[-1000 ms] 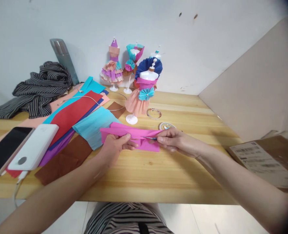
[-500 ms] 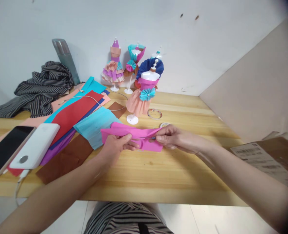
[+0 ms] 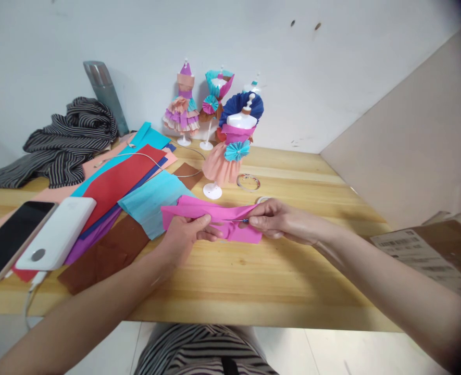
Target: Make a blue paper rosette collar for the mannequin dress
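Observation:
Bright pink crepe paper (image 3: 210,212) is held above the tabletop in front of me, folded so that one flap hangs lower at the right. My left hand (image 3: 187,232) pinches its left part between thumb and fingers. At the right end, my right hand (image 3: 279,221) is closed around a thin metal tool (image 3: 245,221) with a dark blue part, pointing left along the paper. Most of that tool is hidden by the fingers and paper, so its exact kind cannot be made out. Right-hand fingertips also touch the paper's right edge.
Dress forms in paper dresses, the nearest with a peach skirt (image 3: 222,162), stand behind the paper. Left are coloured sheets, a blue one (image 3: 152,200), a white power bank (image 3: 56,234), a phone (image 3: 15,239) and striped cloth (image 3: 77,140). A cardboard box (image 3: 445,245) is right.
The camera view has shifted very slightly. Both hands and the pink paper stay nearly where they were.

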A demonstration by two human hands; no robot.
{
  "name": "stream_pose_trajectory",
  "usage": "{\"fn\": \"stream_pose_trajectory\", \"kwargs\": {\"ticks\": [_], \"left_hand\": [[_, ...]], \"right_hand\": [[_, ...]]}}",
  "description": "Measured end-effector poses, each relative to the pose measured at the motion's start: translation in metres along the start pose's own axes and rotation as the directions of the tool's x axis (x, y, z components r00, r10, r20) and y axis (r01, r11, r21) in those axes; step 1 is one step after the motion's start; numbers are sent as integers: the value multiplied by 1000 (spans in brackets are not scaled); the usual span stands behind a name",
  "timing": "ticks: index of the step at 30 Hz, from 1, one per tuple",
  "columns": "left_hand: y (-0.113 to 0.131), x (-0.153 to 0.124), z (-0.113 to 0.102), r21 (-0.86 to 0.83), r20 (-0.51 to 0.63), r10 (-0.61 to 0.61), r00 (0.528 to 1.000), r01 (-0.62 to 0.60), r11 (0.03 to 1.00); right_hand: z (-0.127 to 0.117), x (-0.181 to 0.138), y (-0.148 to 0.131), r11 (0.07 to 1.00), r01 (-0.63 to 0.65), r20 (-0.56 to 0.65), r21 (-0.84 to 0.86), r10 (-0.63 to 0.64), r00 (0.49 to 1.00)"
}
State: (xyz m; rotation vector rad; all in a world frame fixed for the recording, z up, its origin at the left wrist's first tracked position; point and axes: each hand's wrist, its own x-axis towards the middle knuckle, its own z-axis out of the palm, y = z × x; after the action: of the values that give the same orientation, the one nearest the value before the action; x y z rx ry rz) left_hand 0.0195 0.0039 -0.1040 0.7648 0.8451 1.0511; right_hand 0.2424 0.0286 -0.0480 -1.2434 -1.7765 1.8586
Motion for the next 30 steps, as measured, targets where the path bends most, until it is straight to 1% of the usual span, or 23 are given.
{"fn": "stream_pose_trajectory", "kwargs": {"ticks": [7,13,24,30], "left_hand": [[0,-1,-1,-14,8,-1,1000,1,1000],[0,0,0,-21,-25,-21,999,21,1000],[0,0,0,-22,-32,-27,999,26,999],[2,0,2,-25,-14,-13,1000,13,1000]], "right_hand": [[0,0,1,1000,0,10,17,0,1000],[0,1,1,1000,-11,0,-4,11,1000],[1,3,1,1000,-5,-5,24,6,1000],[0,4,3,996,-19,-3,85,20,1000]]}}
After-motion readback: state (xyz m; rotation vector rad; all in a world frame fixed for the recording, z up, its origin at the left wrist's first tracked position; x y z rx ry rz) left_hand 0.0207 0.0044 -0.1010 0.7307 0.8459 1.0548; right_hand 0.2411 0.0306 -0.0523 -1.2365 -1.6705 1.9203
